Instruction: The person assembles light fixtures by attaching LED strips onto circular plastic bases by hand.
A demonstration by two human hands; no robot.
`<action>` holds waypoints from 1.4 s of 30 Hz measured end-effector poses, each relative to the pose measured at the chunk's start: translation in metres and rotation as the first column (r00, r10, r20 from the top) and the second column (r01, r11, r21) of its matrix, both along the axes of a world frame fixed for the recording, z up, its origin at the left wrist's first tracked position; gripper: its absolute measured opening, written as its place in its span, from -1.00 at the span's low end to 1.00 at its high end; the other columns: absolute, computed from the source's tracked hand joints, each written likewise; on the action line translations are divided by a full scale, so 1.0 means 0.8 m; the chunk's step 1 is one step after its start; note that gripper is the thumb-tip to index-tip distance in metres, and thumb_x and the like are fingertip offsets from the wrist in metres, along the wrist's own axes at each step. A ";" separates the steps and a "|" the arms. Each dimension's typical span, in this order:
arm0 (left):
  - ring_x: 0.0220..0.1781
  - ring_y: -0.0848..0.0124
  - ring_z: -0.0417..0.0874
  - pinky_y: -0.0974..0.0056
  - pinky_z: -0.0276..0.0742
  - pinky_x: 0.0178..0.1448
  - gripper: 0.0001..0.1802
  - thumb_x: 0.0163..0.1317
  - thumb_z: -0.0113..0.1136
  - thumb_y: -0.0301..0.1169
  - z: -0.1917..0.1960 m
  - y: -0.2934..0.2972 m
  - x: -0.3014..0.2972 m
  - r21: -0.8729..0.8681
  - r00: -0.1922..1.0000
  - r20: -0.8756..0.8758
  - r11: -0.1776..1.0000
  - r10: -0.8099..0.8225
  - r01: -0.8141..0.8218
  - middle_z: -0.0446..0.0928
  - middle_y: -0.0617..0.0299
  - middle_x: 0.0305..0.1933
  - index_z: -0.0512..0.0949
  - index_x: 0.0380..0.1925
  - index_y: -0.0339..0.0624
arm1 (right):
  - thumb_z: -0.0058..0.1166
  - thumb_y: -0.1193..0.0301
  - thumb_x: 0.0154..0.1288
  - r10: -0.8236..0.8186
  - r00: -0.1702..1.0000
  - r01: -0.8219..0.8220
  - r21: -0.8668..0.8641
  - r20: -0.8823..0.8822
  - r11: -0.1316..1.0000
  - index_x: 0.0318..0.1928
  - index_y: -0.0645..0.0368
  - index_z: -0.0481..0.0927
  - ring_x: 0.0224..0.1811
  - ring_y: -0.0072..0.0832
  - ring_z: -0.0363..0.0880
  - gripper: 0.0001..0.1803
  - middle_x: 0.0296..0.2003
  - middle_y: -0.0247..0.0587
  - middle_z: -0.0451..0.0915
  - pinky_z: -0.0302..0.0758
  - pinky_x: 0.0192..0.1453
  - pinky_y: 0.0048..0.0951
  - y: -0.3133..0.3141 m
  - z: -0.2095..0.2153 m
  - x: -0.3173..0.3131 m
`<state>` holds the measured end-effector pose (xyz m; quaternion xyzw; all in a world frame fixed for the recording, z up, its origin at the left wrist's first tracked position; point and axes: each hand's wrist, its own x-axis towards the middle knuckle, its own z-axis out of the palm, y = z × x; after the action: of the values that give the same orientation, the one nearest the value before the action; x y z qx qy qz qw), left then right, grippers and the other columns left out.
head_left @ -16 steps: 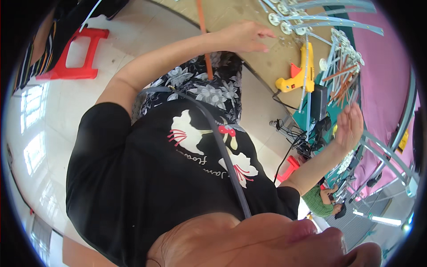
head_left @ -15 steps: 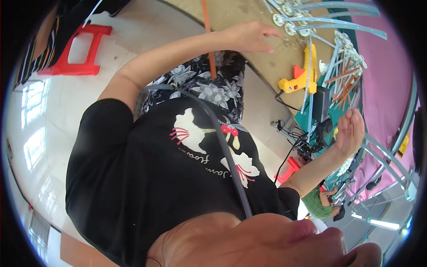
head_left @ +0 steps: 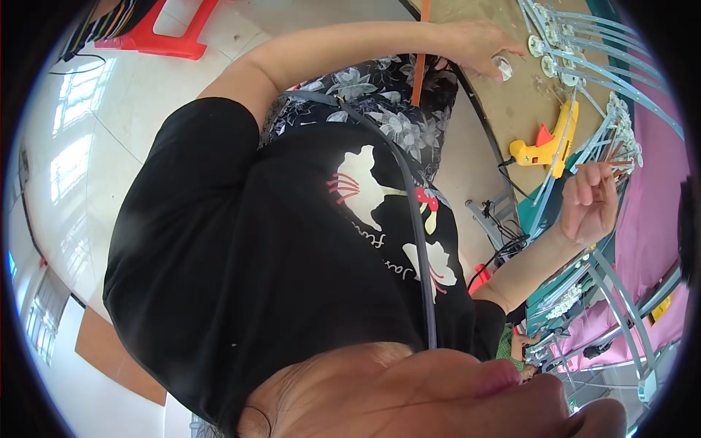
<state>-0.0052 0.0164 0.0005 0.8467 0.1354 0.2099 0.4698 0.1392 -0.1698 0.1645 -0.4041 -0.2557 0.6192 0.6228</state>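
Observation:
My left hand (head_left: pixel 475 47) reaches over the tan work board (head_left: pixel 511 109). Its fingers close on a small whitish, partly clear piece (head_left: pixel 502 68), whose exact kind is unclear. Just beyond the fingers lie pale blue strips (head_left: pixel 606 51) with white round discs (head_left: pixel 548 66) at their ends. My right hand (head_left: pixel 590 201) is raised beside the board, palm showing and fingers loosely bent, with nothing visible in them. Between the hands a yellow glue gun (head_left: pixel 548 146) with an orange trigger lies on the board. Several brown strips (head_left: pixel 617 165) show behind my right fingertips.
Pink cloth (head_left: pixel 650 212) covers the surface beyond the strips. Curved grey metal bars (head_left: pixel 617 299) stand near my right forearm. Dark cables (head_left: pixel 504 233) hang below the board. An orange-brown strip (head_left: pixel 418 80) crosses its near edge. A red stool (head_left: pixel 171 36) stands on the floor at far left.
My left hand has moved in the view to the right and now holds the small whitish piece. My right hand stays raised, its fingers more bent. The whole view has shifted.

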 end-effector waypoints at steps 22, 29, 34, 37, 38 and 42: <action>-0.22 0.28 0.54 0.24 0.42 -0.13 -0.53 -0.15 0.21 -0.35 -0.003 -0.011 0.005 0.186 0.991 0.082 0.975 0.106 -0.120 0.56 0.29 -0.28 0.48 -0.12 -0.04 | 0.15 0.48 0.05 -0.129 0.449 0.214 0.034 0.884 0.976 -0.28 0.33 0.55 -0.54 -0.66 0.42 -0.79 -0.53 -0.30 0.52 0.34 -0.47 -0.70 0.098 -0.117 -0.007; -0.19 0.28 0.51 0.23 0.40 -0.12 -0.67 -0.14 0.20 -0.31 -0.013 -0.012 0.006 0.192 0.977 0.149 0.965 0.152 -0.180 0.56 0.30 -0.33 0.52 -0.27 -0.05 | 0.07 0.45 0.11 -0.080 0.321 0.191 0.018 0.944 0.981 -0.27 0.34 0.53 -0.43 -0.56 0.53 -0.79 -0.47 -0.18 0.56 0.44 -0.38 -0.66 0.097 -0.121 0.015; -0.20 0.30 0.49 0.22 0.38 -0.15 -0.75 -0.14 0.20 -0.27 -0.018 -0.008 0.004 0.247 0.986 0.120 0.959 0.114 -0.141 0.55 0.31 -0.41 0.53 -0.40 -0.05 | 0.05 0.45 0.14 -0.074 0.457 0.207 -0.025 0.887 0.978 -0.28 0.40 0.50 -0.40 -0.46 0.58 -0.78 -0.46 -0.10 0.56 0.50 -0.33 -0.59 0.081 -0.094 0.007; -0.22 0.31 0.50 0.22 0.39 -0.19 -0.77 -0.14 0.18 -0.24 -0.014 -0.009 0.004 0.253 0.987 0.114 0.958 0.110 -0.136 0.54 0.31 -0.45 0.54 -0.44 -0.05 | 0.04 0.45 0.15 -0.065 0.476 0.214 -0.045 0.877 0.976 -0.28 0.41 0.49 -0.42 -0.43 0.58 -0.78 -0.45 -0.08 0.56 0.52 -0.33 -0.56 0.075 -0.090 0.001; -0.24 0.31 0.51 0.21 0.40 -0.20 -0.77 -0.14 0.17 -0.23 -0.010 -0.010 0.004 0.239 0.989 0.093 0.961 0.117 -0.136 0.54 0.30 -0.47 0.54 -0.45 -0.06 | 0.04 0.45 0.15 -0.071 0.497 0.227 -0.050 0.865 0.973 -0.28 0.42 0.49 -0.43 -0.42 0.58 -0.78 -0.44 -0.08 0.56 0.52 -0.33 -0.55 0.074 -0.089 -0.001; -0.26 0.30 0.53 0.22 0.41 -0.21 -0.74 -0.13 0.12 -0.22 -0.003 -0.008 0.005 0.180 0.998 -0.024 0.982 0.065 -0.060 0.55 0.30 -0.47 0.55 -0.41 -0.05 | 0.04 0.45 0.15 -0.078 0.490 0.243 -0.049 0.868 0.969 -0.27 0.42 0.49 -0.43 -0.40 0.58 -0.77 -0.43 -0.07 0.55 0.52 -0.34 -0.54 0.071 -0.091 -0.001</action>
<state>-0.0012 0.0103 -0.0019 0.8839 0.1496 0.2232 0.3827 0.1387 -0.1128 0.0915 -0.7301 -0.4397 0.2942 0.4325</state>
